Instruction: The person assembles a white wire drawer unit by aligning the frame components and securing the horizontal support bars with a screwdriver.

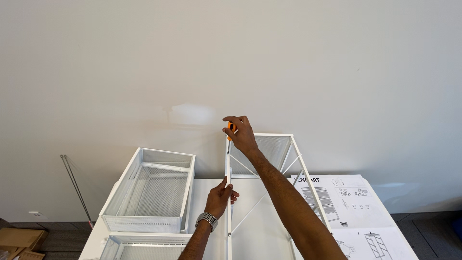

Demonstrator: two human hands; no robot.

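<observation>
A white mesh drawer (149,192) is seen at nine o'clock of the left hand (220,196), which is pinched on the white frame post (228,192). At twelve o'clock, an orange tool (231,127) is gripped by the right hand (240,135) atop the post. An instruction sheet (351,202) lies at three o'clock.

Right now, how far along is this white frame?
Partly built: the white frame already stands on the table with its top rail and diagonal braces attached. In hand: the left hand grips a front post while the right hand holds an orange tool at the top corner. Still loose: two mesh baskets, beside the instruction sheets.
</observation>
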